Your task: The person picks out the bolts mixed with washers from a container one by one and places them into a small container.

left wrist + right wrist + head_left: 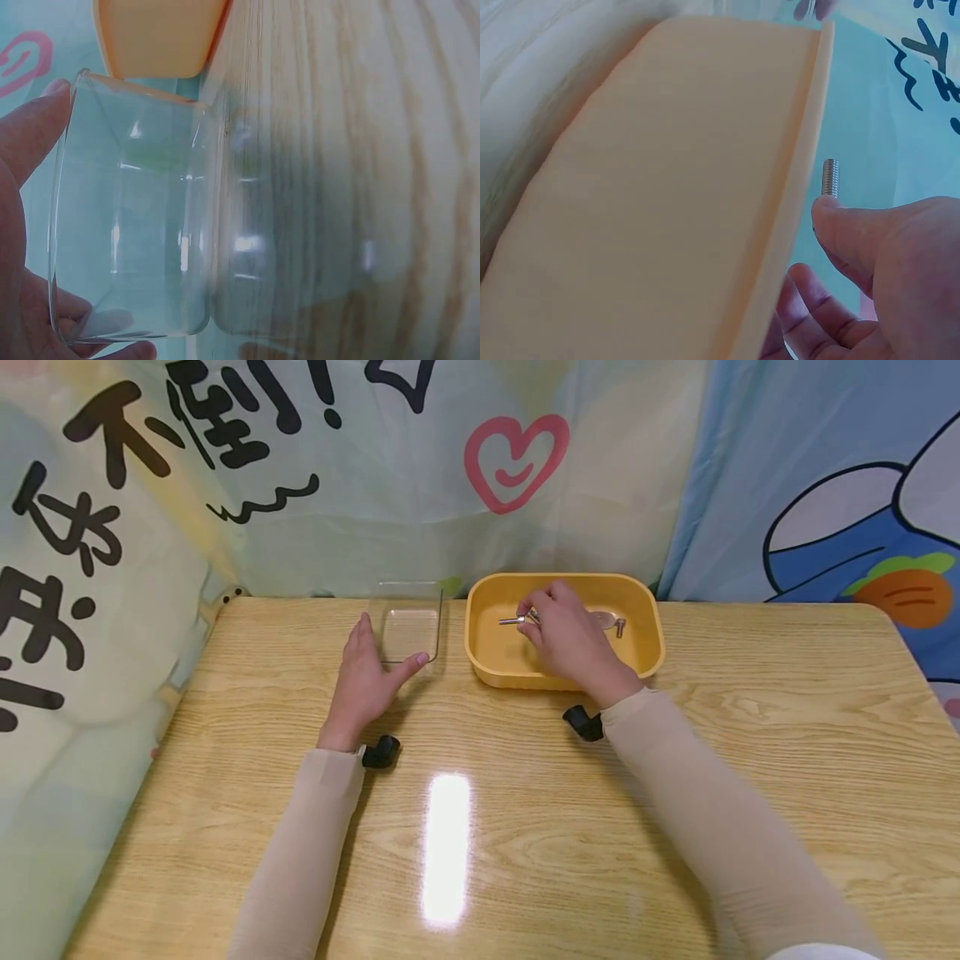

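Observation:
My right hand (pixel 573 639) is over the yellow bin (pixel 495 675), pinching a silver bolt (pixel 512 621) between thumb and fingertips. The bolt's threaded end (pixel 830 177) sticks out past the thumb in the right wrist view; my fingers hide its other end. A small bolt (pixel 620 627) is in the bin, right of that hand, beside a shiny oval piece (pixel 602 620). To the left, my left hand (pixel 363 681) holds a clear, see-through box (pixel 410 635) by its sides. The thumb is at the box's near right corner, the fingers along its left side.
Both containers stand side by side at the back of the wood-grain table (pixel 525 843), close to a printed cloth backdrop (pixel 600 468). A narrow gap separates them. Dark wrist devices (pixel 381 752) sit at both cuffs.

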Demonstrator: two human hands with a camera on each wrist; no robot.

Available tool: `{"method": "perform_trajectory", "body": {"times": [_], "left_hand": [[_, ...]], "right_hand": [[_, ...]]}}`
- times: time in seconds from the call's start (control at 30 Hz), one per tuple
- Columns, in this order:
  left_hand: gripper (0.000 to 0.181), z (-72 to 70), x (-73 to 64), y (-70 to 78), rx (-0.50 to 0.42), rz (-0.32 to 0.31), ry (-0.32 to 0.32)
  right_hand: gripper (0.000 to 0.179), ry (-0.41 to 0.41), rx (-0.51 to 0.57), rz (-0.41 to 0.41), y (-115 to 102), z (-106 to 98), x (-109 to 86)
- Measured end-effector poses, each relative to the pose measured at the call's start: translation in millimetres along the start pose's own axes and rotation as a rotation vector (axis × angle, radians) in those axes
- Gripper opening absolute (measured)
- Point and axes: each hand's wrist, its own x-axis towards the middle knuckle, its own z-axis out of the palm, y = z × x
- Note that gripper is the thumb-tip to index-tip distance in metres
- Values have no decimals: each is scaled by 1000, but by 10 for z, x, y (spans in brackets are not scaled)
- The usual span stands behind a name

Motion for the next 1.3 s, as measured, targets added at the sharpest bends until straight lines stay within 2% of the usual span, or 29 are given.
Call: {"method": "perform_trajectory", "body": {"times": [0.23,0.83,1.13,1.3], "left_hand": [[116,4,7,-13,1,1,4],[115,13,33,-29,15,7,11],[115,3,26,-17,6,5,14],[115,8,27,-16,4,2,13]], "right_hand": [[19,21,13,-37,-81,46,5],[19,19,61,-48,-292,157,50],[18,78,145,-22,-376,224,109],[18,97,174,-32,-403,270,131]]}}
